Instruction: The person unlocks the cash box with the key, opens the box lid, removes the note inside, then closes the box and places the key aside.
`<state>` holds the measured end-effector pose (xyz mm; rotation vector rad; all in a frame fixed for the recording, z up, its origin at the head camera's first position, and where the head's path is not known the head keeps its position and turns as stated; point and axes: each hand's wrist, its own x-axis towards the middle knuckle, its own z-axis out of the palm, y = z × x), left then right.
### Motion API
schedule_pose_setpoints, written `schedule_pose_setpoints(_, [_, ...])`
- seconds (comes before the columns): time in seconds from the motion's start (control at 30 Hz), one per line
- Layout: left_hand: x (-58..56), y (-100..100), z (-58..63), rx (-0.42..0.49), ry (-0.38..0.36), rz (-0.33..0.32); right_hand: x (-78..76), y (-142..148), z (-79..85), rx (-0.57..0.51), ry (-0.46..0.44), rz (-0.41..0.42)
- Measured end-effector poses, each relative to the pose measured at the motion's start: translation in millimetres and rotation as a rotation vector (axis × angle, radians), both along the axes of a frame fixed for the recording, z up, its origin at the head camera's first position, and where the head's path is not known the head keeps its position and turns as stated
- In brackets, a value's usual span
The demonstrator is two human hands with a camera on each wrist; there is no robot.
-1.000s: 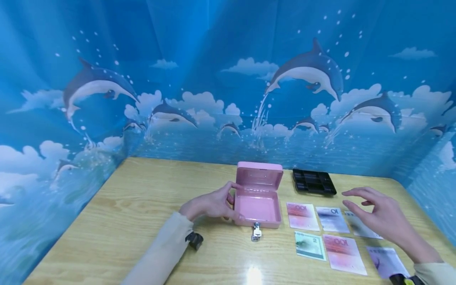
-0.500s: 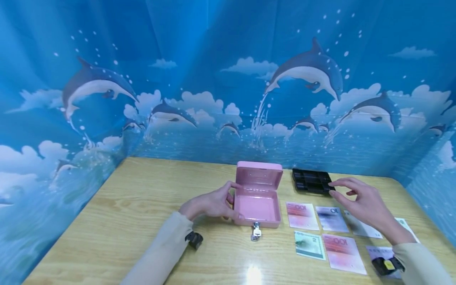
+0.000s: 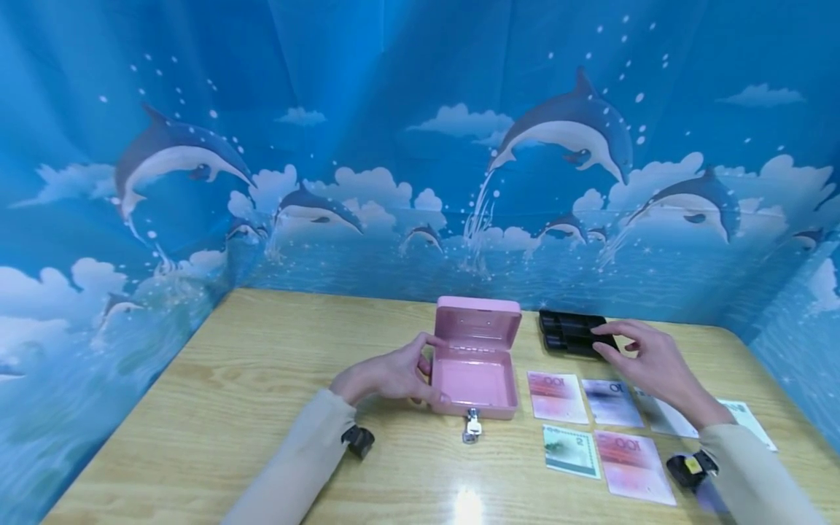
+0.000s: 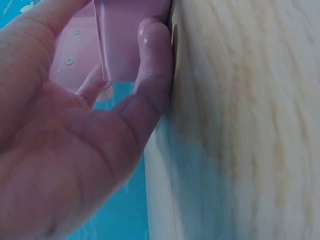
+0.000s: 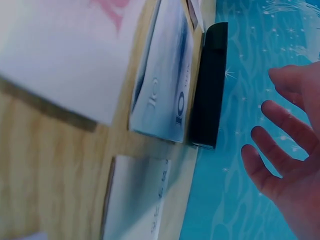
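Note:
A pink metal cash box (image 3: 482, 412) stands on the wooden table with its lid raised and nothing inside. My left hand (image 3: 397, 373) holds the box by its left side, the thumb at the front corner. In the left wrist view a finger of that hand (image 4: 75, 145) lies along the box's pink wall (image 4: 117, 45). A small lock with keys (image 3: 472, 426) hangs at the front. Over the right end of a black compartment tray (image 3: 564, 332) hovers my right hand (image 3: 646, 361). The right wrist view shows its fingers spread and apart from the tray (image 5: 209, 90).
Play banknotes lie in rows right of the box: red 100 notes (image 3: 558, 397), a blue 10 note (image 3: 612, 403), a green 2 note (image 3: 571, 452) and several others, some partly under my right arm. A dolphin-print blue curtain (image 3: 367, 146) hangs behind the table.
My right hand has moved left and slightly away from me, from beyond the tray's right side to above its right end. The left hand and the box stay where they were.

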<state>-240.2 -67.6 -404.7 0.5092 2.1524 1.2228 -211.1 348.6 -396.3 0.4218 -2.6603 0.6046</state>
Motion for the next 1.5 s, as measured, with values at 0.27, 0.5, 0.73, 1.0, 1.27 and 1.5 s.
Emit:
schedule_pose_setpoints(0.27, [-0.1,1,-0.1,0.006,-0.021,0.008,-17.7,-4,-4.4,0.038,-0.082,0.007])
schedule_pose_setpoints(0.5, [-0.2,1,0.6,0.016,-0.032,0.006,-28.9,-4,-6.8,0.054,-0.119,0.066])
schedule_pose_setpoints(0.73, [-0.5,0,1.0,0.006,-0.030,0.011,-39.5,-4,-5.7,0.072,-0.229,0.064])
schedule_pose_setpoints(1.0, [0.0,-1,-0.3,0.024,-0.030,0.000,-45.1,-5,-6.7,0.080,-0.298,0.030])
schedule_pose_setpoints(1.27, [2.4,-2,-0.4,-0.025,0.013,0.009,-44.4,-1,-9.6,0.081,-0.287,0.019])
schedule_pose_setpoints(1.5, [4.1,-2,-0.2,-0.028,0.052,0.005,-40.7,-2,-7.8,0.050,-0.259,0.030])
